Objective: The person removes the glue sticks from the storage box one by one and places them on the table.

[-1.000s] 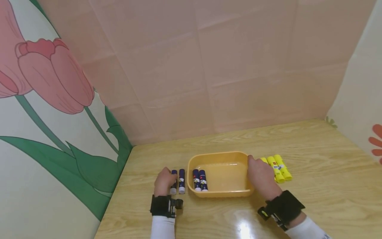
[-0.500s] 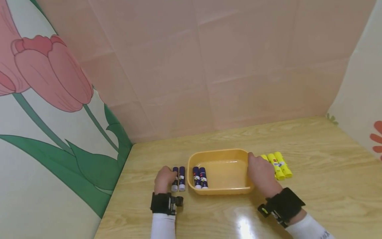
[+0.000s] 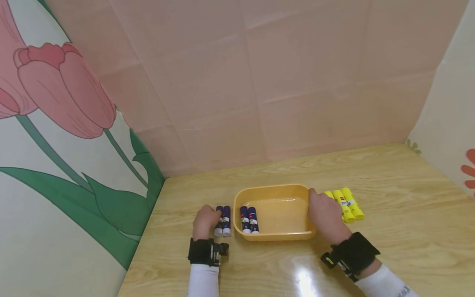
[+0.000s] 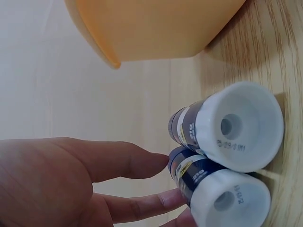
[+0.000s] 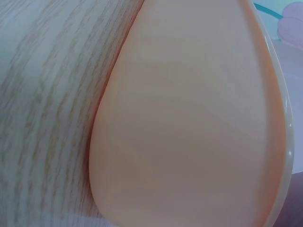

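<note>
With thumb and fingers on either side, my left hand (image 3: 204, 218) pinches the left one of two navy glue sticks (image 4: 201, 175) lying on the table. The other glue stick (image 3: 226, 220) lies right alongside it, white base toward me. In the left wrist view the thumb (image 4: 137, 161) is at the upper end of the held stick, and the fingers go partly out of sight behind it. My right hand (image 3: 326, 216) grips the right end of a yellow-orange plastic tray (image 3: 283, 216). Two more navy glue sticks (image 3: 245, 220) lie inside at its left end. The right wrist view shows mostly the tray's outer wall (image 5: 189, 118).
Several yellow glue sticks (image 3: 343, 206) lie side by side right of the tray, partly hidden by my right hand. The wood-grain table (image 3: 267, 268) meets a pink backdrop (image 3: 259, 103) behind and a tulip-printed panel (image 3: 74, 185) on the left.
My left hand has shifted slightly right, bringing the left glue stick up against its neighbour and closing the gap between them. My right hand stays on the tray. The head view has tilted slightly.
</note>
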